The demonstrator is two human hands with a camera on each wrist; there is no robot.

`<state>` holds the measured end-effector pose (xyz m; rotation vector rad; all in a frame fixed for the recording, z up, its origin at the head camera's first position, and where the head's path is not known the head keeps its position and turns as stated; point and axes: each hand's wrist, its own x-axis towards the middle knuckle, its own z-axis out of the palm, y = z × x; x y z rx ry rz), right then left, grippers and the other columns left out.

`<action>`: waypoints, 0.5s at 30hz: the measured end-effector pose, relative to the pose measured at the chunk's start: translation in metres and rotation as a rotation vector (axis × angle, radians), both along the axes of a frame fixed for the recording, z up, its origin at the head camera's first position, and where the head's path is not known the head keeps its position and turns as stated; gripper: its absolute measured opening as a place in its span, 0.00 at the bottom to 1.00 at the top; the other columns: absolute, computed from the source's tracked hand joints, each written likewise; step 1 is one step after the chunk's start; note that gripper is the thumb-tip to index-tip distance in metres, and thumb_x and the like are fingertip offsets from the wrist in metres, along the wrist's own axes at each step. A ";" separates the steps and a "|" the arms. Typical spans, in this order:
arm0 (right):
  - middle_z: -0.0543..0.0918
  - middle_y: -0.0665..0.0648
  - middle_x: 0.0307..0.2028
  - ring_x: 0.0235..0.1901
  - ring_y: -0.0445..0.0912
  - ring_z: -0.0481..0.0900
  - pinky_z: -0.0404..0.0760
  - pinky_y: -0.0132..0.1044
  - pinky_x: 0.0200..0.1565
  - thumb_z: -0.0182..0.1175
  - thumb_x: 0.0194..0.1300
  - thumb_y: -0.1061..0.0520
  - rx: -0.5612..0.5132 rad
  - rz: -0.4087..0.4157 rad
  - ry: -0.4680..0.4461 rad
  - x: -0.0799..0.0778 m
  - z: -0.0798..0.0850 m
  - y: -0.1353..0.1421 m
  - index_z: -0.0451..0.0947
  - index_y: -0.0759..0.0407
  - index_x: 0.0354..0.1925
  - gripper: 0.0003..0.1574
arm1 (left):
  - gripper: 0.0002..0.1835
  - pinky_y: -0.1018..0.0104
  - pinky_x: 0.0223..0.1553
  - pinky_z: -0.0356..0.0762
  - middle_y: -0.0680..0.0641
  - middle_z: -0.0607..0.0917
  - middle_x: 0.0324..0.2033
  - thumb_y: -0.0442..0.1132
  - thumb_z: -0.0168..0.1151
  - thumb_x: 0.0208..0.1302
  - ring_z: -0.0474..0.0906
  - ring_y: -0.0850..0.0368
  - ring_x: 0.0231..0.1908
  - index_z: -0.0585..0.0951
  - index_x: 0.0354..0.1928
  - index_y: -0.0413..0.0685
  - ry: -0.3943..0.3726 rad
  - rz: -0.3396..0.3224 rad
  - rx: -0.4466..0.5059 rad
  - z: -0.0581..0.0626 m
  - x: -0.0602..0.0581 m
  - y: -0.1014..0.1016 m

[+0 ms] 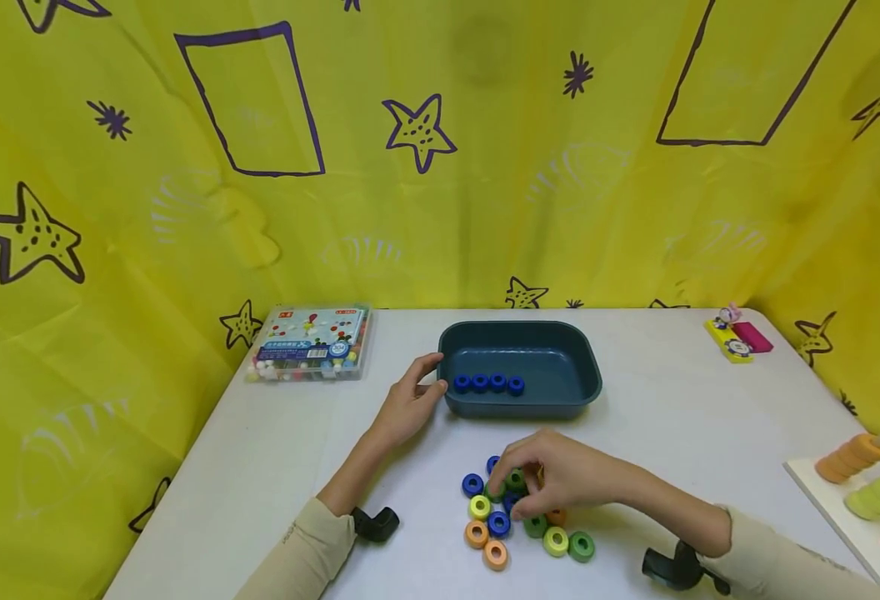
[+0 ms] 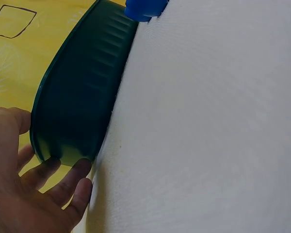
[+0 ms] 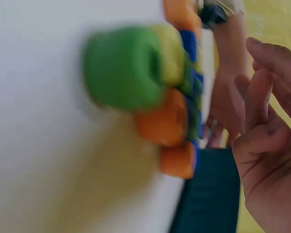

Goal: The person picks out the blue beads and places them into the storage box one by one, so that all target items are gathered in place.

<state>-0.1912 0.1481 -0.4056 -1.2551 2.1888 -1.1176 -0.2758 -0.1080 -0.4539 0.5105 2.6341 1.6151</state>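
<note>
My left hand (image 1: 407,406) is at the left end of a dark teal plastic tray (image 1: 522,411), its fingertips touching the outer wall and rim. Several small blue rings (image 1: 497,382) stand in a row inside the tray, along its near side. My right hand (image 1: 560,471) hovers over a loose group of rings in front of the tray, thumb and forefinger curved apart with nothing between them. In that group are a blue ring (image 1: 498,524), a green ring (image 1: 581,546), a yellow ring (image 1: 556,542) and an orange ring (image 1: 496,555), among others partly hidden beneath the hand.
A clear-lidded box of colourful pieces (image 1: 308,343) lies at the back left of the white table (image 1: 680,400). At the back right sits a small yellow and pink toy (image 1: 736,335). A white board with pegs (image 1: 845,508), stacked with orange and yellow rings, stands at the right edge.
</note>
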 end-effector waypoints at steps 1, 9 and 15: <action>0.81 0.45 0.35 0.17 0.33 0.70 0.71 0.29 0.19 0.68 0.54 0.52 0.010 0.003 -0.006 0.004 -0.004 -0.001 0.81 0.44 0.43 0.15 | 0.26 0.56 0.51 0.71 0.52 0.68 0.63 0.50 0.52 0.67 0.78 0.56 0.48 0.64 0.66 0.60 0.001 0.000 0.000 0.000 0.000 0.000; 0.79 0.40 0.31 0.17 0.31 0.69 0.71 0.28 0.18 0.68 0.55 0.50 0.070 -0.023 -0.001 0.016 -0.024 -0.005 0.81 0.39 0.41 0.13 | 0.25 0.55 0.51 0.71 0.52 0.68 0.63 0.48 0.53 0.67 0.77 0.55 0.48 0.64 0.66 0.60 -0.002 0.003 0.000 0.000 0.001 -0.001; 0.78 0.37 0.32 0.19 0.30 0.68 0.70 0.26 0.20 0.67 0.55 0.51 0.097 -0.015 0.067 0.018 -0.027 -0.007 0.80 0.39 0.40 0.12 | 0.25 0.56 0.52 0.70 0.52 0.68 0.63 0.47 0.52 0.68 0.77 0.56 0.48 0.65 0.66 0.60 -0.006 0.004 0.003 -0.001 0.000 0.000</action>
